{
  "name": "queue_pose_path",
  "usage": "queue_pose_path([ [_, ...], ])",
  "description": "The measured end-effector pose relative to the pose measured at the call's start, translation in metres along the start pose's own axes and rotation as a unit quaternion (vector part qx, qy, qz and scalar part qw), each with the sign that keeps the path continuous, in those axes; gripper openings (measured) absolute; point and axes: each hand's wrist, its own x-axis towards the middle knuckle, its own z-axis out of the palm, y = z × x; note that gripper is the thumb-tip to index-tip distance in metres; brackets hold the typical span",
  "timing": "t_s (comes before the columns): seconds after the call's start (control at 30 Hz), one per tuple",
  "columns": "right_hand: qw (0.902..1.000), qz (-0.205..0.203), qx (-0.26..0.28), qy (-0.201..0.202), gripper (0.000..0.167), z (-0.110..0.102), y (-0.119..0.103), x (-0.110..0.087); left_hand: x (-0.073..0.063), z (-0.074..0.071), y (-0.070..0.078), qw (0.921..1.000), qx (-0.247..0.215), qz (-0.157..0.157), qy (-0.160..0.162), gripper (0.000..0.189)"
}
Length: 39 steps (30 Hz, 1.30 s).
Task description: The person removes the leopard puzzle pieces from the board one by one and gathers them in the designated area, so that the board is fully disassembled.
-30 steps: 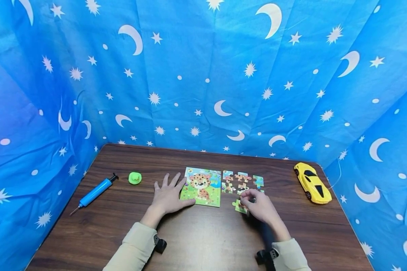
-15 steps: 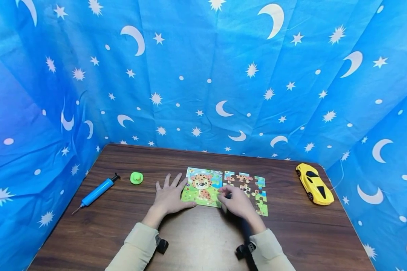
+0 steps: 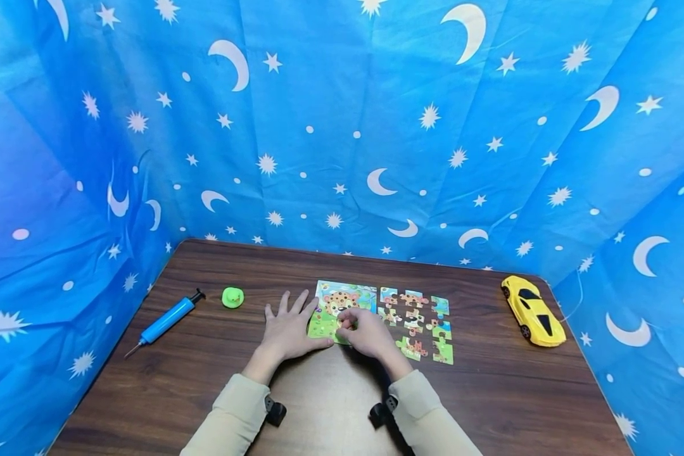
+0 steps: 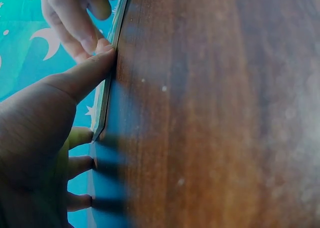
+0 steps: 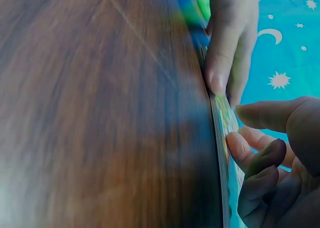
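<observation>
A square leopard-picture puzzle board [image 3: 322,326] lies at the middle of the table. My left hand [image 3: 287,329] is at its left side, fingers spread, with the thumb tip at the board's near edge. Over the board's lower part reaches my right hand [image 3: 367,332], its fingers bent downward. In the right wrist view, the right thumb [image 5: 267,114] and forefinger [image 5: 239,147] stand apart with nothing visible between them, the forefinger right at the board's surface. Several loose puzzle pieces [image 3: 441,330] lie in spaced rows right of the board.
At the far right is a yellow toy car [image 3: 532,310] with a thin white string behind it. On the left lie a green rubber duck [image 3: 232,297] and a blue hand pump [image 3: 168,322] with a thin needle. A blue star-and-moon curtain [image 3: 319,126] surrounds the wooden table.
My right hand has moved left from the loose pieces to the puzzle board, uncovering the lower pieces. My left hand stays at the board's left side. The head view has shifted slightly.
</observation>
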Motion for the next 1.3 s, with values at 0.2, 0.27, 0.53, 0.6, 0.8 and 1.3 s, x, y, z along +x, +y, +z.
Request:
queue_pose_path([
  [0.2, 0.9996, 0.017, 0.01, -0.018, 0.028, 0.005, -0.005, 0.007, 0.001, 0.001, 0.001, 1.0, 0.002, 0.001, -0.001, 0.108],
  [0.27, 0.9996, 0.018, 0.007, -0.023, 0.028, 0.006, -0.007, 0.008, 0.002, 0.001, 0.001, 1.0, 0.004, 0.001, -0.003, 0.109],
  [0.53, 0.9996, 0.015, 0.002, -0.025, 0.025, 0.007, -0.008, 0.009, 0.002, 0.001, 0.0, 1.0, 0.001, 0.002, 0.0, 0.109],
  [0.6, 0.9997, 0.015, 0.005, -0.02, 0.024, 0.006, -0.009, 0.009, 0.001, 0.001, 0.0, 1.0, 0.001, 0.002, -0.002, 0.109],
  [0.8, 0.9999, -0.002, 0.004, 0.012, 0.013, 0.002, -0.012, 0.006, 0.0, 0.0, 0.0, 1.0, -0.004, 0.003, 0.002, 0.108],
  [1.3, 0.9978, -0.001, 0.01, 0.065, 0.005, 0.009, -0.007, 0.008, 0.0, 0.0, 0.001, 1.0, -0.003, -0.002, -0.002, 0.108],
])
